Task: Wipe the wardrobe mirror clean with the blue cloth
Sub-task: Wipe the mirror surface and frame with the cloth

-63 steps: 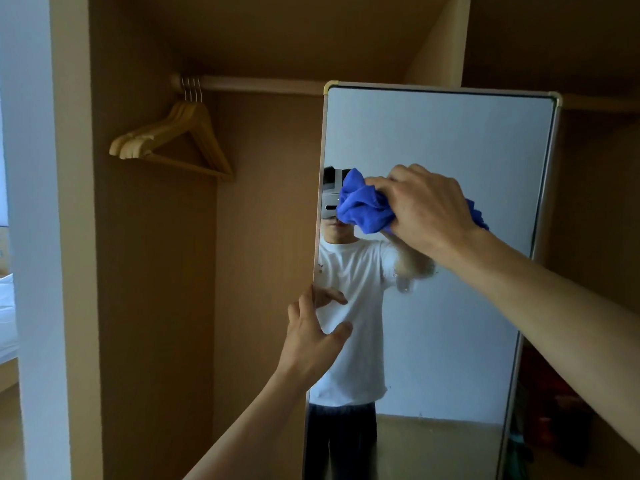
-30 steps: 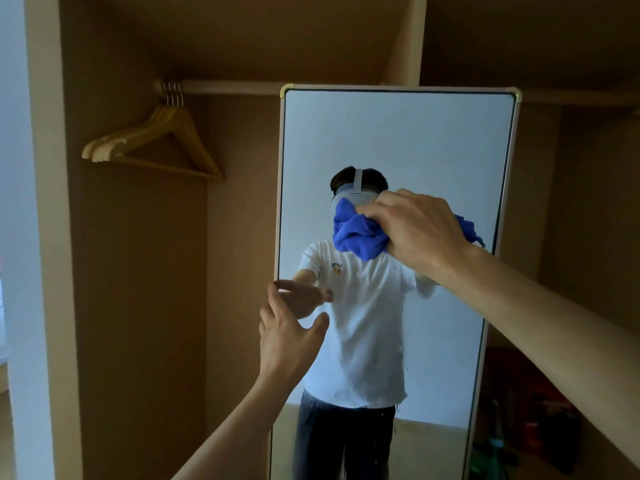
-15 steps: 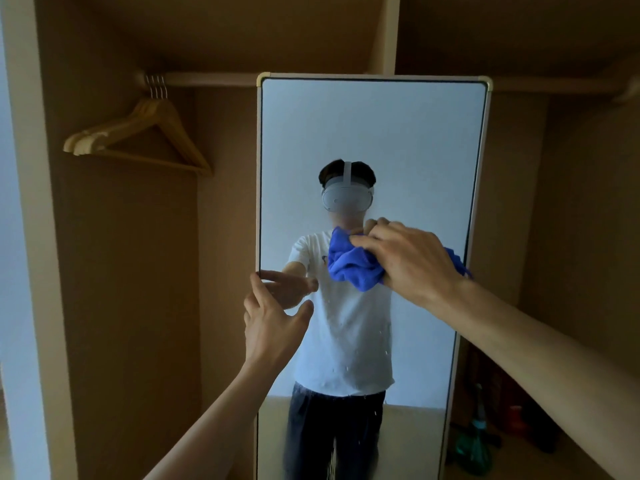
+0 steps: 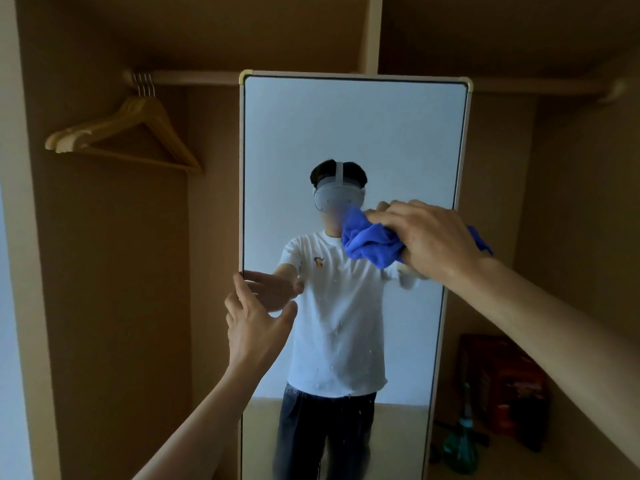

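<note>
Glass fills the middle of the view. The wardrobe mirror (image 4: 346,133) stands upright in a pale frame inside the wooden wardrobe, in front of the hanging rail (image 4: 194,77).

The blue cloth (image 4: 372,245) is bunched into a wad against the right half of the glass, around mid-height. The right hand (image 4: 433,240) is clamped over it, fingers curled round the bundle and knuckles towards the camera.

The left hand (image 4: 256,323) holds nothing. Its fingers are straight and spread, with the tips at the mirror's left edge and the thumb out in front of the glass. It looks to be steadying the panel, though firm contact is hard to confirm.

The cloth looks soft and light and should mould to a flat surface, so a broad palm grip over the wad suits it better than a pinch. The mirror is rigid, smooth and breakable. It is probably free to swing or tip, so it is best braced by its frame rather than the glass. Small specks, perhaps droplets, show lower down, which suggests that area is not yet wiped.

Wooden hangers (image 4: 138,133) hang at the left. A green bottle (image 4: 460,445) and a red box (image 4: 502,382) sit on the floor at the right.
</note>
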{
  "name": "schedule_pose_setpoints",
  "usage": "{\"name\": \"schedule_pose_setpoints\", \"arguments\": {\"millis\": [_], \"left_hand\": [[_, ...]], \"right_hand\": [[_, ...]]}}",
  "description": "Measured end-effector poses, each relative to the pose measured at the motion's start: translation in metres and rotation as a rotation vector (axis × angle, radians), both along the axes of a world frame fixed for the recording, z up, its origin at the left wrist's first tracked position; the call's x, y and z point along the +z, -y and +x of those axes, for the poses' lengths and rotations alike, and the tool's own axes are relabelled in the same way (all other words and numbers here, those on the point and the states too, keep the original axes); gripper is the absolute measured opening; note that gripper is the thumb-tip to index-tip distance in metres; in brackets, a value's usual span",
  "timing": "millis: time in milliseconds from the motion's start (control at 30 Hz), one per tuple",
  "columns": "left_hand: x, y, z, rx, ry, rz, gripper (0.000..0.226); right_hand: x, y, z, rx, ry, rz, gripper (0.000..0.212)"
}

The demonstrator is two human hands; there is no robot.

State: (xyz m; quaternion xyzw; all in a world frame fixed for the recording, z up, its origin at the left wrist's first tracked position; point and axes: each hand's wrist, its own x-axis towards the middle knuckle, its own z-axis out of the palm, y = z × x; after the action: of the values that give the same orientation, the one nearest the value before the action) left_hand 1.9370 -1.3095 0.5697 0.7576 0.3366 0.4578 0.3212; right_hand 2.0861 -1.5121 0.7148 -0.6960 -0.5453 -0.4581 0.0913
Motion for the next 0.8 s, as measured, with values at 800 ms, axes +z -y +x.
{"name": "schedule_pose_setpoints", "arguments": {"millis": [800], "left_hand": [[-0.007, -0.005, -0.002, 0.021, -0.031, 0.036, 0.101]], "right_hand": [[0.016, 0.042, 0.014, -0.024, -0.059, 0.092, 0.006]]}}
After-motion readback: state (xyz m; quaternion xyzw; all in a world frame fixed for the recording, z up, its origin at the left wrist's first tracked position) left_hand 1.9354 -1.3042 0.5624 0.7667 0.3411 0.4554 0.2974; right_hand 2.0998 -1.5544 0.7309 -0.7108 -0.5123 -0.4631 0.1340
